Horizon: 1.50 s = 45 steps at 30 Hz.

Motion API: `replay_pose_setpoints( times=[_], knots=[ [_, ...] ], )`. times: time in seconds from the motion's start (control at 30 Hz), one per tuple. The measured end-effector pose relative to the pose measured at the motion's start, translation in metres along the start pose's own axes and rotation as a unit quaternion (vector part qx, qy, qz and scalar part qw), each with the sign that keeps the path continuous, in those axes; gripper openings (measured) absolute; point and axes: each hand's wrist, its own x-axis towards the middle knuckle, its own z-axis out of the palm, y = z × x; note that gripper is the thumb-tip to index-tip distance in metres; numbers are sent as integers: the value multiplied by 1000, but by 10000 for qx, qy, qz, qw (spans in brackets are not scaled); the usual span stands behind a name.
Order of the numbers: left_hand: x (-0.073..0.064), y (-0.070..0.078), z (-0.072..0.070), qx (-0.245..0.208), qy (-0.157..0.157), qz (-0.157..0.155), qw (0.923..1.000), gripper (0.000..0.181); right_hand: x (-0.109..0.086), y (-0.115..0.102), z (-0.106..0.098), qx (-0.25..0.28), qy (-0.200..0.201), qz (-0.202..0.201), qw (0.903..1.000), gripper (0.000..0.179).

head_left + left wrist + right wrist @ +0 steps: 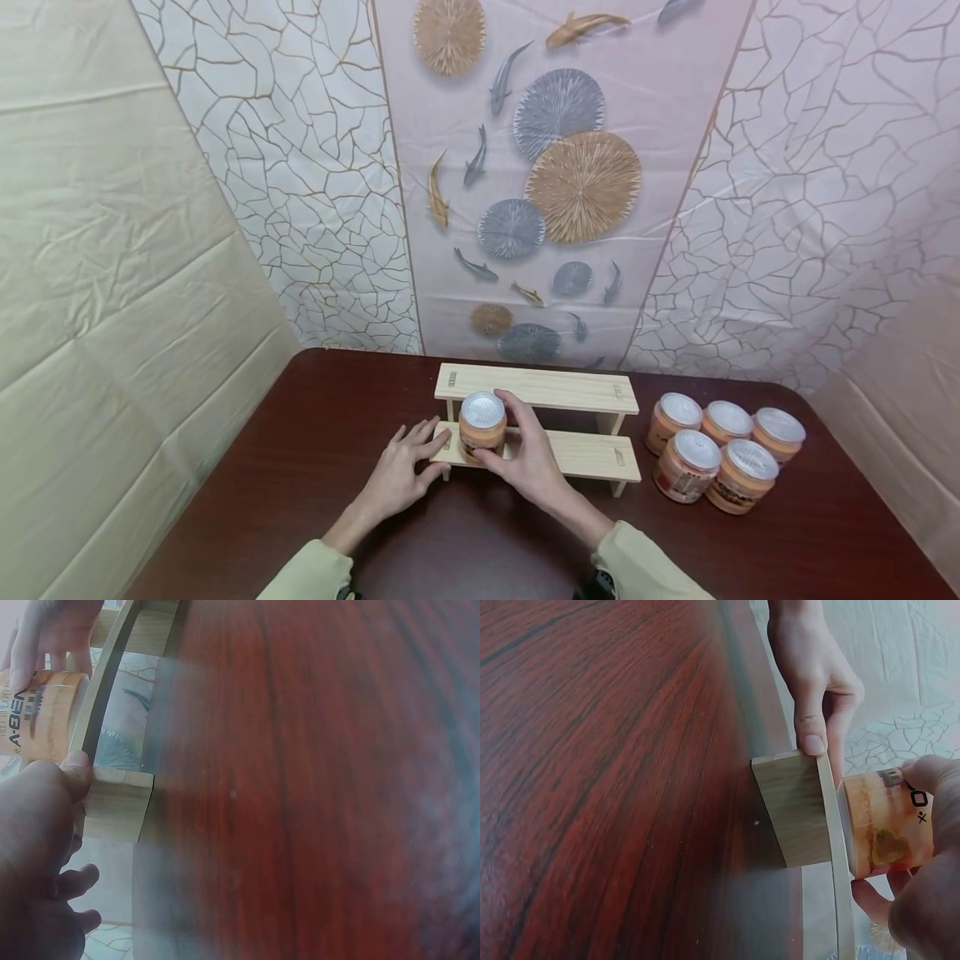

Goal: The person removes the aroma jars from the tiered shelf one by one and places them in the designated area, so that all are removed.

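An orange jar with a silvery-white lid (482, 425) stands upright near the left end of the lower step of a pale wooden two-step rack (577, 454). My right hand (531, 457) grips this jar from the right, thumb in front and fingers behind. My left hand (401, 471) touches the left end of the lower step. In the left wrist view the thumb (77, 769) of that hand lies against the board's edge. The right wrist view shows the jar (889, 821) with its base at the board and the right fingers around it.
Several similar jars (696, 450) with pale lids stand grouped on the dark red-brown table (300, 467), right of the rack. The upper step (536, 386) runs behind the lower one. A patterned cloth (525, 208) hangs behind the table.
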Motion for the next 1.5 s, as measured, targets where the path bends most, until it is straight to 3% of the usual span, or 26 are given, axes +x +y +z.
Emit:
replay_pose_setpoints(
  times=[0.2,0.53,1.5],
  knots=[
    [0,-1,0,7,34,23,10000,49,3,-28,-3,21,11,11,10000,79],
    [0,0,0,10,26,42,10000,48,1,9,2,-177,8,67,9998,82],
    [1,1,0,34,-27,-10,10000,49,0,7,-9,-284,117,119,9995,81]
  ],
)
